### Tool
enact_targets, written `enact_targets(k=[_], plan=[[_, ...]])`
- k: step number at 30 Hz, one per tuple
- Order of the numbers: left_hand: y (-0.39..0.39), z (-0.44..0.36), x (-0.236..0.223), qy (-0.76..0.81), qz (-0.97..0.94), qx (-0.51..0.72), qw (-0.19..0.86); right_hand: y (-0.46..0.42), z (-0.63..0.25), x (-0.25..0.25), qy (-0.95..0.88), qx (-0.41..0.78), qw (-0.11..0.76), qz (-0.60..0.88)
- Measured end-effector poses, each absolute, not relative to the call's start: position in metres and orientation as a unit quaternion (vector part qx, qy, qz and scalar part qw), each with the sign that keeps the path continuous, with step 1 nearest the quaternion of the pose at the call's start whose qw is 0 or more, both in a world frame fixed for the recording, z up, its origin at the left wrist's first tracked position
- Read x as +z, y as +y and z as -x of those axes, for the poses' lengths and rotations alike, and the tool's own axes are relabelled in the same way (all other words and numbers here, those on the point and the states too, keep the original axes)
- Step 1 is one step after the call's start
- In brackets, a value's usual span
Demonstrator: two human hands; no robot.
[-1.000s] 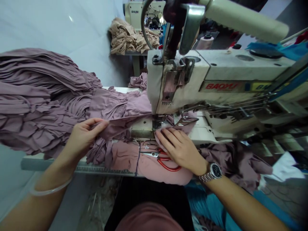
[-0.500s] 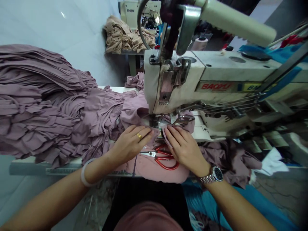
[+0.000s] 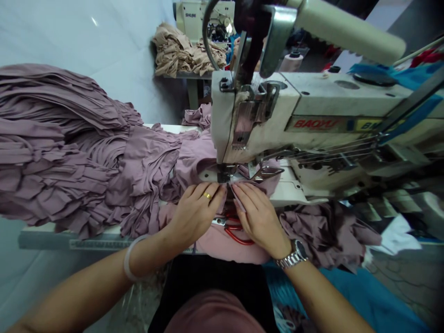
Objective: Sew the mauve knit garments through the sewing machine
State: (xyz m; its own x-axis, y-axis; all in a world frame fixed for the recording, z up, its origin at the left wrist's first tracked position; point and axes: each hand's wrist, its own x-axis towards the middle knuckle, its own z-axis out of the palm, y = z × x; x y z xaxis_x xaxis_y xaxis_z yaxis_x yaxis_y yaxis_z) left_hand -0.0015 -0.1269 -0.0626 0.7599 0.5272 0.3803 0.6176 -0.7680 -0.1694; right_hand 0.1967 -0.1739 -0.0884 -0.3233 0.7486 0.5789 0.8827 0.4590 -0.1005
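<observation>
Just in front of the presser foot (image 3: 227, 173) of a sewing machine (image 3: 253, 115), my two hands are close together on mauve fabric (image 3: 197, 157). My left hand (image 3: 196, 208), with a yellow ring, has its fingers closed on the near edge of the cloth, left of the needle area. My right hand (image 3: 258, 215) pinches a fabric edge just right of it; the thumb is bent under. Scissors with red handles (image 3: 239, 237) lie beneath my hands on a pink padded surface (image 3: 232, 253), their blades partly hidden by my left hand.
Stacked mauve fabric pieces (image 3: 69, 157) cover the table's left side. Darker mauve cloth (image 3: 329, 233) hangs at the right, beside a white scrap (image 3: 398, 235). Behind stands another machine (image 3: 190, 21) with beige cloth (image 3: 173, 51). Taut threads (image 3: 333, 150) run along the machine's front.
My right hand has moved left, bringing the fabric edges closer together at the presser foot. It now covers more of the scissors. The view has shifted slightly.
</observation>
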Motion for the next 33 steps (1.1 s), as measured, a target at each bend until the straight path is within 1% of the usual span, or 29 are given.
enact_targets(k=[2, 6, 8, 10, 12, 17, 19, 22, 26, 33], plan=[[-0.128, -0.001, -0.061, -0.325, 0.925, -0.14, 0.138, -0.174, -0.192, -0.089, -0.809, -0.114, 0.279, 0.504], [-0.128, -0.003, -0.061, -0.322, 0.925, -0.147, 0.137, -0.174, -0.189, -0.09, -0.814, -0.125, 0.247, 0.511], [-0.127, -0.003, -0.063, -0.312, 0.927, -0.154, 0.14, -0.173, -0.191, -0.089, -0.809, -0.109, 0.266, 0.513], [-0.126, -0.004, -0.065, -0.311, 0.926, -0.16, 0.142, -0.172, -0.193, -0.088, -0.799, -0.075, 0.304, 0.513], [-0.125, -0.005, -0.066, -0.317, 0.923, -0.166, 0.144, -0.172, -0.194, -0.086, -0.797, -0.056, 0.317, 0.511], [-0.126, -0.007, -0.067, -0.329, 0.921, -0.167, 0.126, -0.174, -0.192, -0.081, -0.82, -0.125, 0.227, 0.511], [-0.126, -0.006, -0.067, -0.331, 0.922, -0.167, 0.11, -0.174, -0.19, -0.078, -0.821, -0.141, 0.209, 0.512], [-0.125, -0.003, -0.067, -0.321, 0.927, -0.168, 0.097, -0.173, -0.19, -0.076, -0.823, -0.145, 0.197, 0.512], [-0.121, -0.001, -0.069, -0.309, 0.931, -0.172, 0.089, -0.172, -0.192, -0.076, -0.824, -0.145, 0.203, 0.508], [-0.12, 0.0, -0.067, -0.313, 0.929, -0.171, 0.099, -0.17, -0.193, -0.079, -0.824, -0.137, 0.201, 0.512]])
